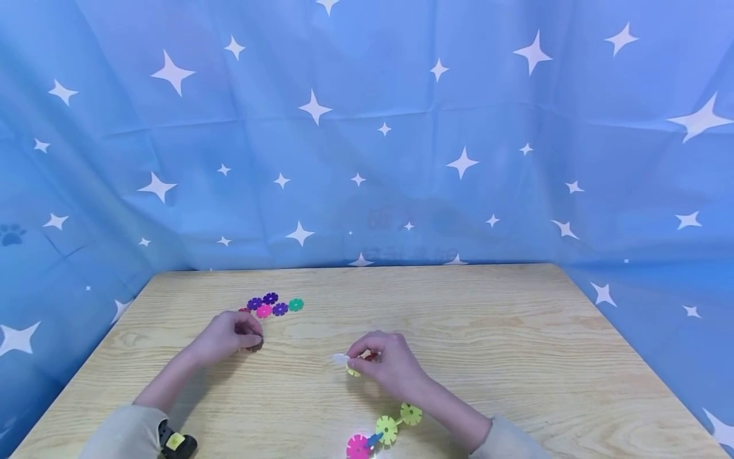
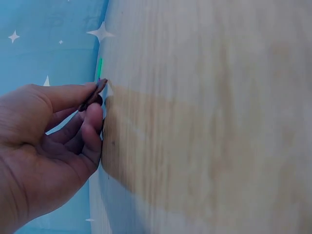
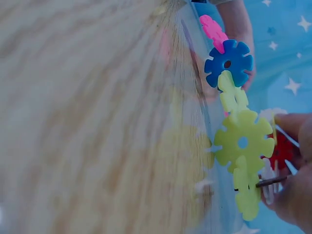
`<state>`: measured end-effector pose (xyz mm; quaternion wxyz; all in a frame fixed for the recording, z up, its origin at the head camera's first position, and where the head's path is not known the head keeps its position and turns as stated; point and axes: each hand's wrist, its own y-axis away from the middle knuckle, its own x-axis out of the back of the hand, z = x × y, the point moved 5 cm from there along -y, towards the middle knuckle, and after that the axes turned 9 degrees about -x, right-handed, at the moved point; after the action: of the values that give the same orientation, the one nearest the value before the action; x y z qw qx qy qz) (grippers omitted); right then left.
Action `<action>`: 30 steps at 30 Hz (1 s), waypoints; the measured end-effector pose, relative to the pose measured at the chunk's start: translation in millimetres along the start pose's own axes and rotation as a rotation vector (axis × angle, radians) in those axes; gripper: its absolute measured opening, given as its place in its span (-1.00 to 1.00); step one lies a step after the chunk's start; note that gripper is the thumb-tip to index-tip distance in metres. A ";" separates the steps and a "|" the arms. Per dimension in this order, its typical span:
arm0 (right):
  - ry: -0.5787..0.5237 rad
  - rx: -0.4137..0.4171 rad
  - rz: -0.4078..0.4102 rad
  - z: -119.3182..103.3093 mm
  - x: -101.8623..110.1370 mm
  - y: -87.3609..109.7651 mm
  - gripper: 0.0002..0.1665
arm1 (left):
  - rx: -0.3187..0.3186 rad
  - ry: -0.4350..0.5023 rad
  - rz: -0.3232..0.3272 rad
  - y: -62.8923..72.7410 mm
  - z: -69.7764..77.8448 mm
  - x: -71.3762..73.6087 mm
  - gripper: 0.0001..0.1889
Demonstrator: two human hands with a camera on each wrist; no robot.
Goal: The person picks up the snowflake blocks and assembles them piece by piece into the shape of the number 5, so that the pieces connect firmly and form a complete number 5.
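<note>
My left hand [image 1: 229, 336] pinches a dark brown notched flower disc [image 2: 93, 96] between thumb and fingers, above the table's left half. Right of centre, my right hand [image 1: 392, 363] grips a small cluster of joined flower discs: a white disc [image 1: 341, 359], a pale yellow disc [image 1: 353, 370] and a red disc [image 3: 281, 151], partly hidden by the fingers. Nearest that hand lies a chain of linked discs, with a pink disc [image 1: 358, 447], a blue disc [image 3: 228, 64] and several yellow-green discs [image 3: 243, 141]. In the right wrist view this chain overlaps the held cluster.
Beyond my left hand lie loose flower discs: purple [image 1: 280, 309], pink [image 1: 264, 311], green [image 1: 295, 305] and a partly covered red one [image 1: 244, 310]. The wooden table [image 1: 487, 319] ends at a blue star-patterned curtain [image 1: 367, 159]. A black wrist device [image 1: 179, 444] sits by the left sleeve.
</note>
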<state>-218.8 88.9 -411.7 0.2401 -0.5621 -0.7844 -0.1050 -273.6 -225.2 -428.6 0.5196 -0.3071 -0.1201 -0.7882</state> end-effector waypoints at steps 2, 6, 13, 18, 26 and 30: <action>0.000 -0.007 -0.004 0.5 0.4 0.3 -0.91 | -0.003 0.028 -0.022 0.3 3.0 -5.0 -0.92; 0.000 -0.016 -0.012 1.2 0.6 1.0 -0.92 | -0.019 0.073 -0.065 -0.9 11.6 -16.4 -0.91; -0.010 -0.018 -0.014 2.8 -0.5 0.2 -0.93 | -0.042 0.199 -0.132 -9.0 32.0 -41.5 -0.85; -0.005 -0.011 -0.010 3.0 -1.1 -0.4 -0.93 | -0.034 0.340 -0.157 -13.2 50.0 -57.4 -0.80; -0.008 0.016 -0.008 2.0 -1.4 -1.0 -0.91 | -0.035 0.512 -0.200 -16.5 68.5 -72.9 -0.74; -0.014 0.014 -0.018 2.1 -1.5 -1.2 -0.91 | -0.055 0.551 -0.220 -17.4 75.5 -77.7 -0.72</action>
<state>-220.0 88.2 -414.1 0.2379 -0.5540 -0.7918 -0.0977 -240.9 -121.5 -414.5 0.4357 -0.0810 0.0144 -0.8963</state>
